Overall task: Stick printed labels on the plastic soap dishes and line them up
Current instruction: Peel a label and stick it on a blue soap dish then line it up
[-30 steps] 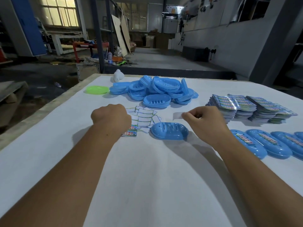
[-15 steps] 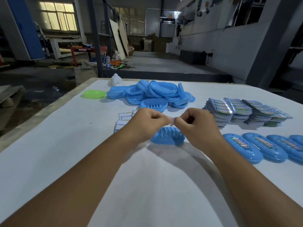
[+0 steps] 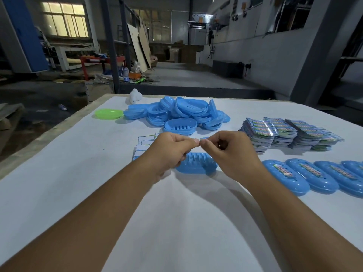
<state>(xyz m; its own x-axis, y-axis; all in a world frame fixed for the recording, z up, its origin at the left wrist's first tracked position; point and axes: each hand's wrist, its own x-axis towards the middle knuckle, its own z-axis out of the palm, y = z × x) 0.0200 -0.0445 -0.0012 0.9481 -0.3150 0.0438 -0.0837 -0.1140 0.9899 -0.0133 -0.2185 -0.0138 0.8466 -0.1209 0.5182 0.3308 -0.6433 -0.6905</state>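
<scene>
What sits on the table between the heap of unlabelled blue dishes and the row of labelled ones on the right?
In the head view, the stacks of printed label sheets lie between the heap and the labelled row.

On the bench point(image 3: 59, 183) a soap dish point(image 3: 196, 163) lies in the middle, below both hands. Behind it sits a heap of soap dishes point(image 3: 180, 114), a lone dish point(image 3: 109, 114) to its left. Label stacks point(image 3: 290, 134) lie right, labelled dishes point(image 3: 314, 175) in a row before them. Label sheets point(image 3: 146, 142) lie left of the middle dish.
</scene>
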